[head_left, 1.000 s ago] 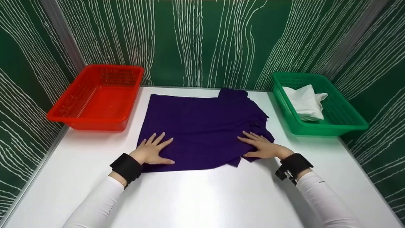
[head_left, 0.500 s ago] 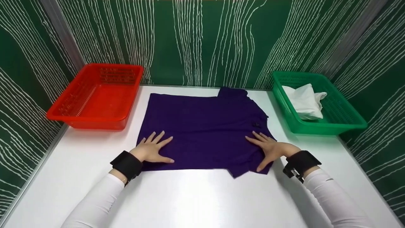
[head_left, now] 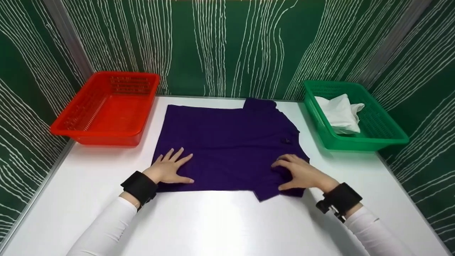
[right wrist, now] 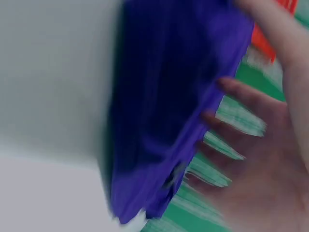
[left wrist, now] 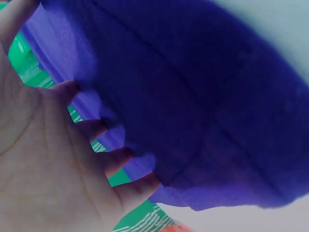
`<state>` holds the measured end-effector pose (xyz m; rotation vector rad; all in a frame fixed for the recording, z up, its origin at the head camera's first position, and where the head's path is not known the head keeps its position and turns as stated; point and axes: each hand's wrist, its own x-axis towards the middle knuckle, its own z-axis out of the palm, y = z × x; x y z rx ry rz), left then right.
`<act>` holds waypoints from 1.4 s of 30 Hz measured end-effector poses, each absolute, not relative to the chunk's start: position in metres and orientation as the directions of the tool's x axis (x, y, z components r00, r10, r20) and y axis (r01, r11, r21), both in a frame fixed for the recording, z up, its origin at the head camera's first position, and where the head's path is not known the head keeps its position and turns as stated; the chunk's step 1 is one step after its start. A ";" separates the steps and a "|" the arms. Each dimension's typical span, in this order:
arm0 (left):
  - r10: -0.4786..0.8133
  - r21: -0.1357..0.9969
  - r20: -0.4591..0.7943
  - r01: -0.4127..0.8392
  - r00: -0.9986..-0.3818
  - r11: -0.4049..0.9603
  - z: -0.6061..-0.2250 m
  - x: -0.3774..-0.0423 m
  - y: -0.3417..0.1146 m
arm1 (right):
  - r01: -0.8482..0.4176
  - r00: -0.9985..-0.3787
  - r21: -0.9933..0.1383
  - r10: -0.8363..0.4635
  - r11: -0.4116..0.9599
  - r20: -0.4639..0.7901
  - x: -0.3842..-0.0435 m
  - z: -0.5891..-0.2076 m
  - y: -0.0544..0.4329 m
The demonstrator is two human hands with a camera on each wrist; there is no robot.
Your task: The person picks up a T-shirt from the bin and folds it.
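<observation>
A purple short-sleeved shirt (head_left: 220,142) lies spread on the white table, its hem at the left and its neck end at the right. My left hand (head_left: 172,171) rests on the near hem corner with fingers spread. In the left wrist view the fingertips touch the purple cloth (left wrist: 193,106). Over the near shoulder and sleeve stands my right hand (head_left: 300,172), its fingers lightly bent and the thumb apart. The right wrist view is blurred, and whether those fingertips touch the cloth (right wrist: 164,96) I cannot tell. A small dark mark (head_left: 285,141) shows near the neck.
At the back left stands a red basket (head_left: 97,133). A green basket (head_left: 366,142) with a white cloth (head_left: 339,113) in it stands at the back right. Green walls (head_left: 241,49) with white wavy lines enclose the white table (head_left: 213,224).
My right hand slid right and toward me, and the near sleeve and shoulder now lie flatter and further out. Its fingers have since bent. The left hand stayed at the hem.
</observation>
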<state>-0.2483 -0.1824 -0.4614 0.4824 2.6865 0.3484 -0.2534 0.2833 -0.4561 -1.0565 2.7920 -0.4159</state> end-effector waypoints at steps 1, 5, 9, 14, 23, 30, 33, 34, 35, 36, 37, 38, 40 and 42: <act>0.378 0.305 -0.326 0.282 -0.866 0.910 -0.462 -0.248 -0.183 | -0.656 -0.735 -0.271 -0.678 0.705 0.018 -0.250 -0.457 0.278; 0.383 0.310 -0.318 0.286 -0.868 0.907 -0.464 -0.248 -0.182 | -0.710 -0.692 -0.210 -0.720 0.672 0.037 -0.235 -0.454 0.264; 0.387 0.315 -0.313 0.290 -0.867 0.904 -0.466 -0.248 -0.183 | -0.718 -0.680 -0.200 -0.733 0.667 -0.004 -0.225 -0.453 0.259; 0.386 0.315 -0.315 0.288 -0.867 0.904 -0.466 -0.248 -0.185 | -0.741 -0.664 -0.147 -0.748 0.656 0.012 -0.216 -0.459 0.251; 0.388 0.322 -0.303 0.290 -0.870 0.901 -0.463 -0.250 -0.185 | -0.737 -0.630 -0.278 -0.775 0.616 -0.048 -0.225 -0.435 0.249; 0.392 0.321 -0.304 0.294 -0.868 0.900 -0.466 -0.247 -0.185 | -0.642 -0.710 -0.381 -0.703 0.666 -0.033 -0.259 -0.421 0.253; 0.393 0.321 -0.296 0.297 -0.870 0.899 -0.467 -0.247 -0.185 | -0.635 -0.761 -0.268 -0.646 0.724 0.057 -0.274 -0.432 0.251; 0.394 0.321 -0.294 0.298 -0.871 0.899 -0.467 -0.246 -0.185 | -0.632 -0.770 -0.234 -0.633 0.739 0.082 -0.278 -0.437 0.249; 0.394 0.321 -0.293 0.299 -0.871 0.899 -0.466 -0.246 -0.185 | -0.632 -0.773 -0.202 -0.626 0.748 0.102 -0.281 -0.443 0.248; 0.395 0.321 -0.292 0.300 -0.871 0.898 -0.466 -0.246 -0.185 | -0.633 -0.774 -0.179 -0.623 0.753 0.116 -0.283 -0.449 0.247; 0.395 0.323 -0.291 0.300 -0.871 0.898 -0.466 -0.245 -0.185 | -0.637 -0.771 -0.156 -0.623 0.755 0.132 -0.285 -0.454 0.246; 0.396 0.324 -0.291 0.299 -0.871 0.898 -0.466 -0.245 -0.185 | -0.643 -0.765 -0.132 -0.626 0.754 0.151 -0.286 -0.458 0.245; 0.396 0.326 -0.291 0.299 -0.871 0.897 -0.466 -0.245 -0.186 | -0.665 -0.740 -0.090 -0.637 0.742 0.216 -0.286 -0.464 0.243; 0.398 0.327 -0.290 0.300 -0.870 0.896 -0.466 -0.246 -0.186 | -0.692 -0.697 -0.050 -0.649 0.720 0.304 -0.283 -0.465 0.242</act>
